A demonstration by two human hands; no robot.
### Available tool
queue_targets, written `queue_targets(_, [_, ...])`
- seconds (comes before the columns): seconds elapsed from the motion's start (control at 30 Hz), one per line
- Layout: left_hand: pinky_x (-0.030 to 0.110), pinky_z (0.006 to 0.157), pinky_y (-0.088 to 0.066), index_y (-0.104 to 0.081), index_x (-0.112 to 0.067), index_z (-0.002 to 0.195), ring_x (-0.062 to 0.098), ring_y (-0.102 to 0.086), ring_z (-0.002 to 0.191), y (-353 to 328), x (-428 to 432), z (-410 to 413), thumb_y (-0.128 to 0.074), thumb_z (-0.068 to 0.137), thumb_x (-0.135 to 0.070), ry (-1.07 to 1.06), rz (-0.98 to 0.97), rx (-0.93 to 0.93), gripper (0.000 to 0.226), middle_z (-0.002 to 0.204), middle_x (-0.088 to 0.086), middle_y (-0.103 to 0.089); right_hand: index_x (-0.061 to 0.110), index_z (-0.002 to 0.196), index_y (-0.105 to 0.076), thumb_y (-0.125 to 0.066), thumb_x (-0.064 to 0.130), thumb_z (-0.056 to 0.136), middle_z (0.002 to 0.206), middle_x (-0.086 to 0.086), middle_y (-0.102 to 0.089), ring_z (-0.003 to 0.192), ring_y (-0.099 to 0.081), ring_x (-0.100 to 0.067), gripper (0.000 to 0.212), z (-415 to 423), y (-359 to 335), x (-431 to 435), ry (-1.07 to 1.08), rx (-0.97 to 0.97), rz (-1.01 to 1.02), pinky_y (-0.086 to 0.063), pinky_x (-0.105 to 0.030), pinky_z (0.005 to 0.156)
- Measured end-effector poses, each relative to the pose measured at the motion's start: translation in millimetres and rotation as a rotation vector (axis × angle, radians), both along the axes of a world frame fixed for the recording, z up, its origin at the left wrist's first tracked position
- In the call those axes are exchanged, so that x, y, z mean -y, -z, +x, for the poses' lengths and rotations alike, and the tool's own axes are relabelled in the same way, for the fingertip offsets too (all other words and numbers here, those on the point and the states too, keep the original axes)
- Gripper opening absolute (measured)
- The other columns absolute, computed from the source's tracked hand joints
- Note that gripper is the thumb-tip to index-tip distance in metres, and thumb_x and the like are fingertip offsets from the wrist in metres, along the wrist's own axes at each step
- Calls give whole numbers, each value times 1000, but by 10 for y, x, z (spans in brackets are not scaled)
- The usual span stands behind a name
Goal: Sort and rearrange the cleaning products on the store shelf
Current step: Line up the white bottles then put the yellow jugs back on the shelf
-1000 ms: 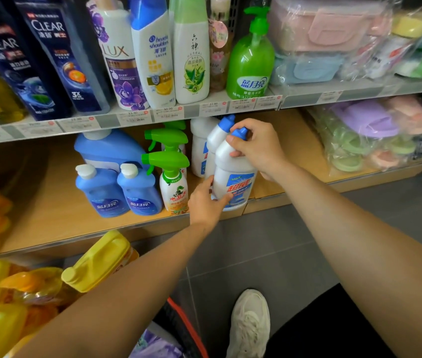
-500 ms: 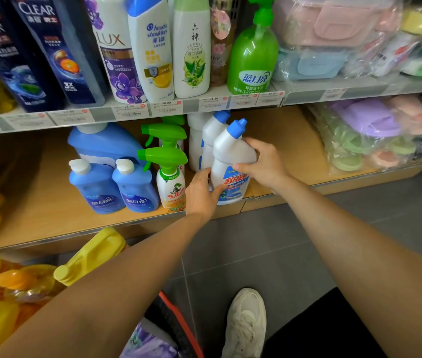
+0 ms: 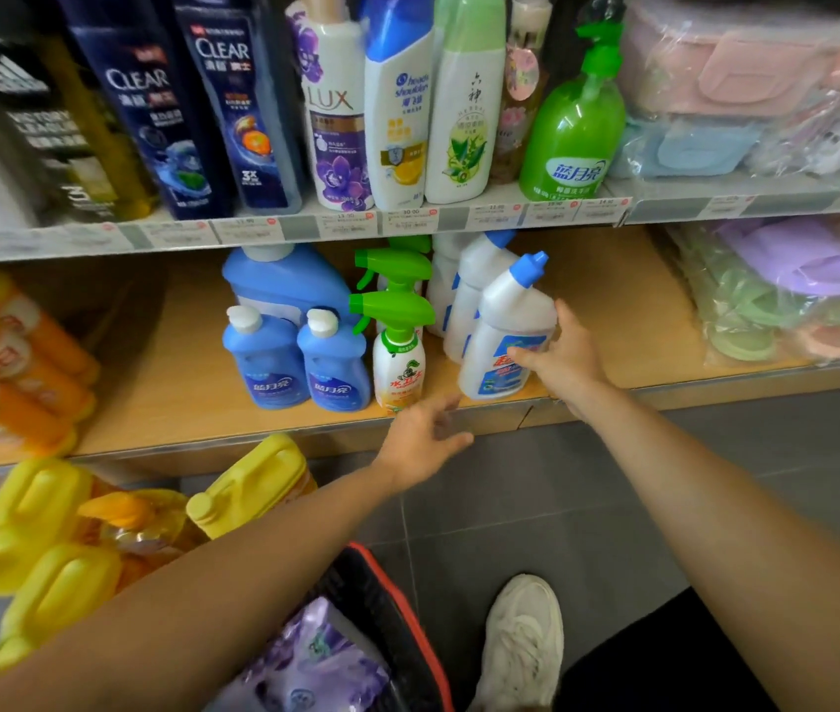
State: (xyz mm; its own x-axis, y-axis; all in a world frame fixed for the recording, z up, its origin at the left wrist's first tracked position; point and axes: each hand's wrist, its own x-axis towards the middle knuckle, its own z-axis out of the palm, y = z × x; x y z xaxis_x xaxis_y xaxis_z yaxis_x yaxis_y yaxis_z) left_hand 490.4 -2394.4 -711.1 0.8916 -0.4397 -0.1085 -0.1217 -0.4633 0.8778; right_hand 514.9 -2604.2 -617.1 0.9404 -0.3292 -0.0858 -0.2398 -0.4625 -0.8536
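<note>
A person's right hand grips a glossy white plastic cleaner bottle with a bent neck and a pointed blue cap. The thumb lies across its blue label and the fingers curl round its right flank. The bottle stands at the front edge of a pale wood-grain shelf, at 1 o'clock from the frame's centre. The left hand, at 7 o'clock from the bottle and clear of it, hangs before the shelf's metal lip, fingers loosely spread and holding nothing. Two matching white bottles line up at the held one's 11 o'clock. At its 9 o'clock stands a white spray bottle with a green trigger head, then two squat blue bottles with white caps. Blocky yellow jugs crowd the frame's 8 o'clock; a white lace-up trainer rests on matte grey tiles at 5 o'clock
</note>
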Motion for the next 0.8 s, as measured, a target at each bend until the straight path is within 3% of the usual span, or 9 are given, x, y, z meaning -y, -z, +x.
queue_targets(0.1, [27,92,-56,-59,-16,137,13,-67,101,-113,-525,-239,-76,90,-22,82,87,-7,51,115,-4,-70,14,126,-54,-83,14,76,119,-4,-67,108,-64,-22,57,-157,42,-235,96,-88,-81,-52,-33,85])
queue_targets(0.17, [26,88,-56,-67,-14,126,13,-71,94,-233,-937,-361,-77,89,-20,89,138,14,39,101,-4,-74,11,117,-61,-82,20,79,119,-7,-68,105,-63,-23,45,-272,80,-443,51,-145,-127,-51,-34,85])
queue_targets(0.27, [26,85,-56,-73,-17,115,7,-71,90,-433,-1606,-492,-76,89,-20,75,249,49,26,94,-8,-76,8,125,-63,-80,26,83,128,-10,-64,113,-60,-25,49,-382,71,-815,-97,-205,-171,-48,-35,91])
queue_targets(0.33, [27,84,-56,-74,-18,112,8,-71,90,-563,-2041,-540,-76,89,-23,60,352,75,24,95,-9,-75,8,123,-66,-81,24,83,121,-10,-68,112,-63,-24,46,-402,14,-1070,-205,-218,-135,-49,-32,93])
queue_targets(0.43, [28,80,-54,-74,-20,110,11,-70,90,-738,-2656,-594,-75,90,-26,33,495,71,21,95,-9,-74,11,105,-74,-81,20,81,97,-6,-74,94,-69,-20,26,-409,-65,-1453,-397,-219,-179,-52,-25,79])
queue_targets(0.53, [27,75,-51,-73,-22,105,6,-66,85,-872,-3213,-682,-72,92,-25,18,614,78,14,97,-7,-74,15,101,-74,-81,22,81,84,0,-73,85,-68,-14,22,-442,-137,-1850,-570,-213,-274,-49,-22,73])
queue_targets(0.6, [27,80,-53,-72,-19,113,8,-66,91,-941,-3512,-757,-71,93,-28,2,664,29,21,106,-3,-74,15,103,-74,-79,23,83,81,-1,-73,82,-67,-14,22,-470,-161,-2093,-709,-193,-343,-48,-24,75])
queue_targets(0.67, [30,86,-55,-71,-19,120,10,-66,97,-982,-3741,-842,-70,94,-33,13,695,-32,30,113,-1,-73,17,107,-72,-76,24,85,86,-2,-73,86,-67,-17,24,-499,-181,-2318,-887,-171,-457,-49,-28,77])
queue_targets(0.8, [23,84,-49,-66,-24,129,10,-61,102,-947,-4070,-1025,-70,93,-38,-36,776,-57,39,124,-6,-67,23,123,-66,-71,34,88,113,1,-69,104,-63,-19,37,-505,-145,-2717,-1213,-143,-761,-47,-28,83])
